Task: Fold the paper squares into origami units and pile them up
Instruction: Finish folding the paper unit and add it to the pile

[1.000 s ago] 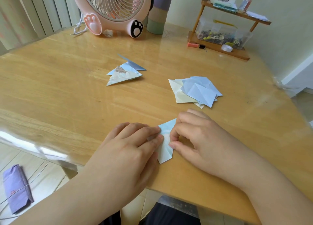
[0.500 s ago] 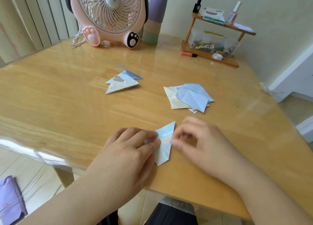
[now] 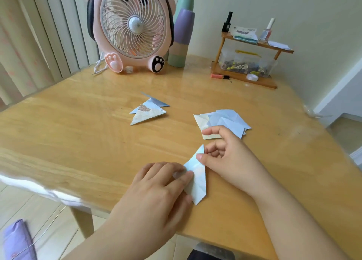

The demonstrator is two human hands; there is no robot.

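left hand (image 3: 156, 193): bare, no rings | right hand (image 3: 229, 157): bare | forearms: sleeveless

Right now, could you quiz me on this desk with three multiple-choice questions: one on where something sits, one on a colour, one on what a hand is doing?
1. Where is the pile of flat paper squares?
A. beyond the right hand
B. under the fan
C. on the floor

2. What colour is the fan?
A. green
B. pink
C. black

3. What is the left hand doing?
A. hanging off the table
B. lifting a cup
C. pressing on the folded paper

Answers: 1 A, the pile lies just past the right hand. 2 B, its body and paw feet are pink. 3 C, its fingers lie on the paper's left part.
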